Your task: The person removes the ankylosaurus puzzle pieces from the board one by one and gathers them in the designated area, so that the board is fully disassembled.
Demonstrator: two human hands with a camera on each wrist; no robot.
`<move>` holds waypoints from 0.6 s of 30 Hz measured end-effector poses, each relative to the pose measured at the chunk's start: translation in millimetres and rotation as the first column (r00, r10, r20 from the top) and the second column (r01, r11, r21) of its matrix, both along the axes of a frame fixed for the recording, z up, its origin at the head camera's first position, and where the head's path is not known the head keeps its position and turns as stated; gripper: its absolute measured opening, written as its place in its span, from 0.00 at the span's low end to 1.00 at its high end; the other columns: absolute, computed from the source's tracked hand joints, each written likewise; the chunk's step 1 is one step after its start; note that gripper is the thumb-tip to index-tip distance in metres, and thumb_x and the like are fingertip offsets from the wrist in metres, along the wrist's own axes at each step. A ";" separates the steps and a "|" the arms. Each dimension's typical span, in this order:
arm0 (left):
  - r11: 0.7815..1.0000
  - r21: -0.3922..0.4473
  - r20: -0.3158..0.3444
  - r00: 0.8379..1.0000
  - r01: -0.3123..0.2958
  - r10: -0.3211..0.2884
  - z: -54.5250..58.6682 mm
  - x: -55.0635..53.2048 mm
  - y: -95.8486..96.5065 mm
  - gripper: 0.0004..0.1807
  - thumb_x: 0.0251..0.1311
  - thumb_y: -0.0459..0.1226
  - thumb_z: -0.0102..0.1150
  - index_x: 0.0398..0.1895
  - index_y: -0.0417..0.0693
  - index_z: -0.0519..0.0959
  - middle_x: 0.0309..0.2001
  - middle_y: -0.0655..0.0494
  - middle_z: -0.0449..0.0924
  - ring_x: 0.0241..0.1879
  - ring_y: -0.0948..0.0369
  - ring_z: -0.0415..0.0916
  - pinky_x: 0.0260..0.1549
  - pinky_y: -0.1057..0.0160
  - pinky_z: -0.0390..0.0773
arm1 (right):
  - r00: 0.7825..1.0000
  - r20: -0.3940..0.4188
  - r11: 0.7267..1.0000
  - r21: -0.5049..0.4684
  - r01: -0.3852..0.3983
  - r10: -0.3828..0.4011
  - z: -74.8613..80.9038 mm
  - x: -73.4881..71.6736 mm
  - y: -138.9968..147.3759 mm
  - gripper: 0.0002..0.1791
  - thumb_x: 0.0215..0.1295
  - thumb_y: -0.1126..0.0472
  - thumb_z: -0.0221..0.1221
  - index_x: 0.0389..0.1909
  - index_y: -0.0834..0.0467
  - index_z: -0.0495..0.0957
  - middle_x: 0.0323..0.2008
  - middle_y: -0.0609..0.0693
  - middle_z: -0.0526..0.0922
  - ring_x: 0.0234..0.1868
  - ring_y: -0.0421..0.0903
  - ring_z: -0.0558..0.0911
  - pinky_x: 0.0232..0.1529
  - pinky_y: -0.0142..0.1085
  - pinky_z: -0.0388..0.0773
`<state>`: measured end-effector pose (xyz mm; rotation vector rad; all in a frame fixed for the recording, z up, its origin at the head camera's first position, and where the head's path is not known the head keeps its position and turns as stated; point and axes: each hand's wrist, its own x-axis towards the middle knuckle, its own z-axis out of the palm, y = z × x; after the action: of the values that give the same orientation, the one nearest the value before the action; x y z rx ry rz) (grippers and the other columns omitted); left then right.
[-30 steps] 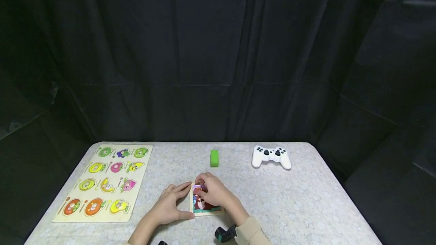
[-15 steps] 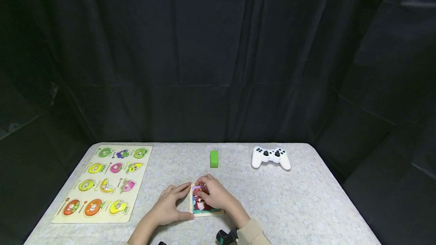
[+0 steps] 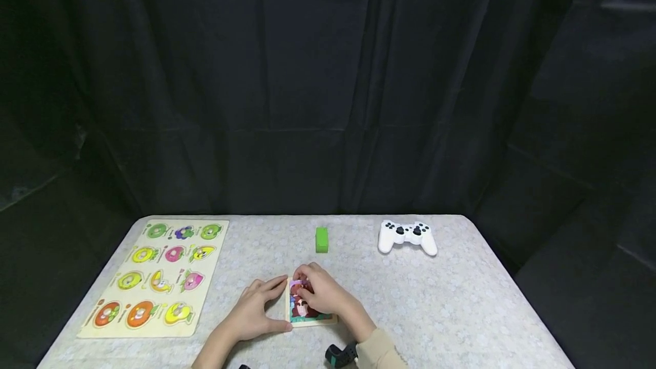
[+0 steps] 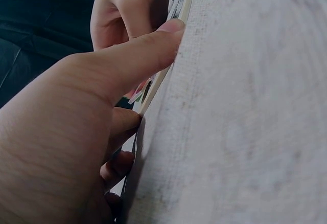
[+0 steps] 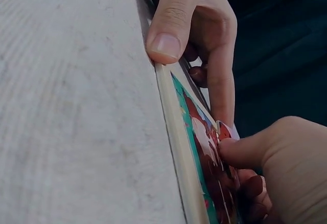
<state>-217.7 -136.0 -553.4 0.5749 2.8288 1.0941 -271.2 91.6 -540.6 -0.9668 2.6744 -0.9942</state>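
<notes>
A small wooden jigsaw puzzle (image 3: 302,307) with a light wood frame and a red-brown, teal and purple picture lies at the near middle of the table. My left hand (image 3: 251,313) steadies it from the left, thumb at the near left corner and index finger at the far left corner. Over the puzzle's far part, my right hand (image 3: 323,291) pinches a puzzle piece (image 5: 225,130). In the right wrist view that piece looks tilted above the picture, the right thumb (image 5: 240,151) against it. Most of the piece is hidden by the fingers.
A large fruit peg puzzle board (image 3: 202,303) lies on the left of the table. A green block (image 3: 322,240) is beyond the hands, and a white game controller (image 3: 407,236) sits at the back right. Black curtain (image 3: 307,84) surrounds the table's far side.
My right hand has shifted very slightly over the puzzle, with its fingers still at the far part. The left hand stays at the left edge.
</notes>
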 end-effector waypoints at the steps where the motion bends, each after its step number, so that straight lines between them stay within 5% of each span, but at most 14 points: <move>1: 1.000 0.005 0.003 1.000 -0.001 0.001 -0.2 0.0 0.2 0.56 0.44 0.63 0.81 0.76 0.49 0.74 0.78 0.61 0.70 0.56 0.62 0.68 0.57 0.50 0.71 | 1.000 0.003 1.000 -0.004 0.001 -0.001 -0.2 -0.5 0.2 0.10 0.74 0.66 0.62 0.53 0.56 0.79 0.47 0.49 0.78 0.46 0.42 0.76 0.50 0.39 0.78; 18: 1.000 0.003 -0.005 1.000 -0.003 0.003 1.1 0.2 1.4 0.55 0.43 0.60 0.82 0.75 0.46 0.75 0.78 0.61 0.70 0.51 0.64 0.67 0.53 0.54 0.70 | 0.999 -0.018 0.993 -0.110 0.049 -0.052 -4.5 2.0 1.7 0.11 0.70 0.67 0.67 0.51 0.56 0.83 0.47 0.49 0.81 0.46 0.44 0.79 0.49 0.40 0.79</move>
<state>-217.6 -134.6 -552.3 0.5752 2.8334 1.0986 -269.1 93.3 -545.1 -0.9381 2.6988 -1.1579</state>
